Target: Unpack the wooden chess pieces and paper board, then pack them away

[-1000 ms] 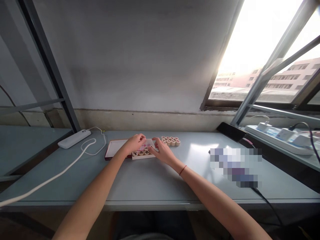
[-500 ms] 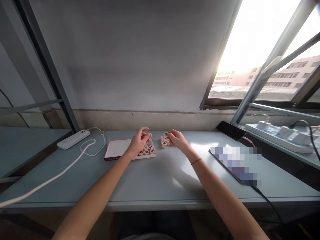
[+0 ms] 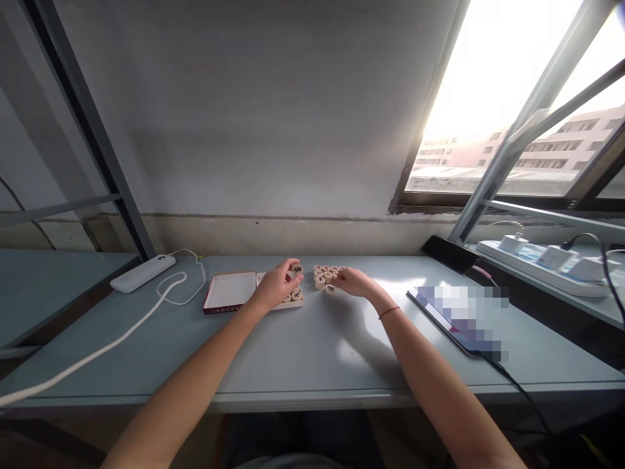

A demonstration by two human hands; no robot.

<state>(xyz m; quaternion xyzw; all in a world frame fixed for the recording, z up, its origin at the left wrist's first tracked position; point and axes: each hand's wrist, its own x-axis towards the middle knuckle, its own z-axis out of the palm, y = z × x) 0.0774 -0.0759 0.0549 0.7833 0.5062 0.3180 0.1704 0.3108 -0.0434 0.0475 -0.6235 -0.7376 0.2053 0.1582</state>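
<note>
Grey-blue desktop [image 3: 288, 355] stretches broadly from its front edge [image 3: 312, 400] back to a xiangqi box, its parts side by side: the red-edged lid [image 3: 228, 291], white inside, on the left, and the white tray [image 3: 295, 304] on the right, some loaded pieces [image 3: 295, 296] showing in it. A narrow strip of desk separates the tray's right edge from a cluster of wooden pieces [image 3: 319, 275], set close together in rows. At the sides, a white power bank [image 3: 144, 272] with its cable lies well left of the lid, and a tablet [image 3: 430, 314] (partly pixelated) lies well right of the cluster, so the hands have room between them. Both forearms reach in from the near edge and converge slightly. The left hand [image 3: 276, 286] is over the tray, thumb and fingers pinching a xiangqi piece [image 3: 297, 268] above the right part of it. The right hand [image 3: 355, 282], a red cord [image 3: 389, 312] at its wrist, is bent inward, fingers curled at the cluster's right side; a tilted disc [image 3: 330, 289] shows by the fingertips, though I cannot tell whether they grip it.
</note>
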